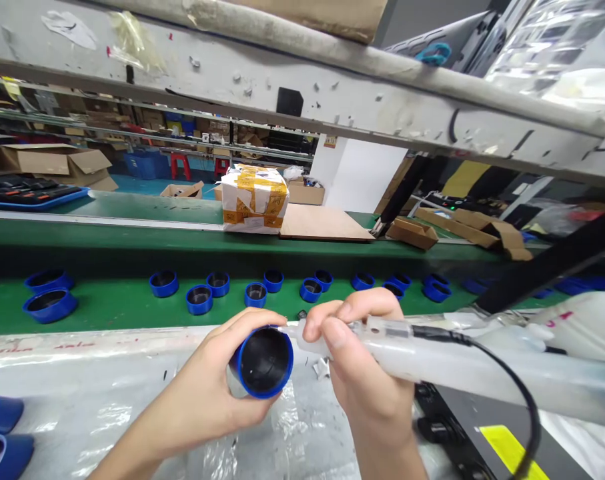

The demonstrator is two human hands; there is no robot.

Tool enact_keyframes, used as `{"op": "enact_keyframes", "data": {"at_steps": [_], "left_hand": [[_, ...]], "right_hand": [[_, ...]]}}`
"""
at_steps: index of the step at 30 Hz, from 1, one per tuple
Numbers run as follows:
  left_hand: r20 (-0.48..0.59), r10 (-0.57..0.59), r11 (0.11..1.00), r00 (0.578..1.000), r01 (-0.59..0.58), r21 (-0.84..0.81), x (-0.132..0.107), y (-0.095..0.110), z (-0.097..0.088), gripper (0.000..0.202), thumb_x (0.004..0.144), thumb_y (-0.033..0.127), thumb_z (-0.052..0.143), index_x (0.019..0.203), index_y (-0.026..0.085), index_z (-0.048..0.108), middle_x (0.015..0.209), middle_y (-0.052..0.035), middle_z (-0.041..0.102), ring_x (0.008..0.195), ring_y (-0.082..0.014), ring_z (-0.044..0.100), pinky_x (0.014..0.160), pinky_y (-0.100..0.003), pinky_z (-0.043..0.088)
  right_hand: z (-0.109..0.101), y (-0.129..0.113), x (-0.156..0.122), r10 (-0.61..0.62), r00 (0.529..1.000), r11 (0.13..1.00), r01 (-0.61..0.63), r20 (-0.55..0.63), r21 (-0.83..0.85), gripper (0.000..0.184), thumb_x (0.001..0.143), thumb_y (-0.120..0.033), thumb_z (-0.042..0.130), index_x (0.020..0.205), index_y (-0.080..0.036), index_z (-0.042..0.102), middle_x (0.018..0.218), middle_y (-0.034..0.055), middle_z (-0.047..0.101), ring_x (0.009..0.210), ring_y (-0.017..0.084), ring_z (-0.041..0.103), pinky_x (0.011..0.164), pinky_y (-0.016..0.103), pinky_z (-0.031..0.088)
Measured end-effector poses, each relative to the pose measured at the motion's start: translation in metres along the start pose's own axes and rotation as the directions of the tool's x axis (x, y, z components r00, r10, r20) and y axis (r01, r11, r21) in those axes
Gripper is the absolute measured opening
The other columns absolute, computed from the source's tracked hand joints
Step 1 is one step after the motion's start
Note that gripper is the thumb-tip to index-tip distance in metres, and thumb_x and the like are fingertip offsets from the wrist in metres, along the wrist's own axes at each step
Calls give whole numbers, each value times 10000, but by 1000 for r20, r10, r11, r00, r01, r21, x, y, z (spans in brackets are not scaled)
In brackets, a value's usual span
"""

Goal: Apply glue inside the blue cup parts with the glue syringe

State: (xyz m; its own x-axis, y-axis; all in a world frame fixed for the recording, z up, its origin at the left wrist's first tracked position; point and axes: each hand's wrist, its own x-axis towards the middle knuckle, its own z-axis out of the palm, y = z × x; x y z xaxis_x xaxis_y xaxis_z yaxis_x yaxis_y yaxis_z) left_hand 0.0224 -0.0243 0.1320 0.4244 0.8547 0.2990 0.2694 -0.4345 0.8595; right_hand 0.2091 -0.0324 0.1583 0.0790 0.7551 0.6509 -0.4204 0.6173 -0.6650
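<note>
In the middle of the head view, my left hand (217, 380) wraps its fingers and thumb around a round blue cup (288, 373) with a black inside. The cup's open mouth is tilted toward me. My right hand (357, 353) grips a white, pen-like nozzle tool (385, 328) from which a black cable (502, 363) runs off to the right. The narrow tip of the tool is at the cup's upper rim, close to my left fingertips; whether it touches is too small to tell.
Beyond my hands, several blue cups (199, 300) stand on a green conveyor belt (117, 303). More blue cups (7, 447) are at lower left. At right lie a large translucent tube (482, 367) and a dark device (462, 427). A taped box (256, 200) sits behind the belt.
</note>
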Motion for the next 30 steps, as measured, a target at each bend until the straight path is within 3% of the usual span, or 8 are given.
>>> {"op": "enact_keyframes", "data": {"at_steps": [11, 18, 26, 30], "left_hand": [[55, -16, 999, 998, 15, 35, 5, 1, -2, 600, 786, 74, 699, 1322, 342, 666, 1365, 9, 724, 1251, -244, 709, 1071, -352, 560], [45, -12, 998, 999, 9, 65, 2, 1, -7, 643, 741, 63, 671, 1319, 344, 662, 1349, 18, 730, 1247, -237, 713, 1062, -348, 562], [15, 23, 993, 1000, -24, 120, 3, 0, -11, 635, 724, 61, 640, 1299, 327, 667, 1339, 7, 741, 1242, -241, 719, 1071, -353, 566], [9, 42, 989, 999, -42, 144, 2, 1, -13, 607, 728, 65, 632, 1279, 318, 668, 1335, 1, 746, 1216, -238, 730, 1058, -348, 576]], "right_hand": [[-1, 3, -4, -1, 1000, 997, -1, -22, -79, 137, 1017, -162, 798, 1008, -296, 772, 828, -72, 821, 820, 77, 799, 831, 172, 654], [-2, 2, -4, 0, 1000, 989, -5, -31, -145, 256, 962, -45, 773, 990, -299, 749, 843, -82, 827, 798, 81, 786, 793, 177, 641], [-8, 1, -6, -9, 1000, 959, 15, 23, -282, 242, 978, -79, 772, 1001, -315, 725, 847, -78, 820, 783, 101, 767, 761, 205, 630], [-5, 0, -6, 9, 999, 959, -18, -31, -284, 234, 946, -83, 785, 958, -309, 726, 814, -77, 814, 757, 104, 762, 738, 202, 622]]}}
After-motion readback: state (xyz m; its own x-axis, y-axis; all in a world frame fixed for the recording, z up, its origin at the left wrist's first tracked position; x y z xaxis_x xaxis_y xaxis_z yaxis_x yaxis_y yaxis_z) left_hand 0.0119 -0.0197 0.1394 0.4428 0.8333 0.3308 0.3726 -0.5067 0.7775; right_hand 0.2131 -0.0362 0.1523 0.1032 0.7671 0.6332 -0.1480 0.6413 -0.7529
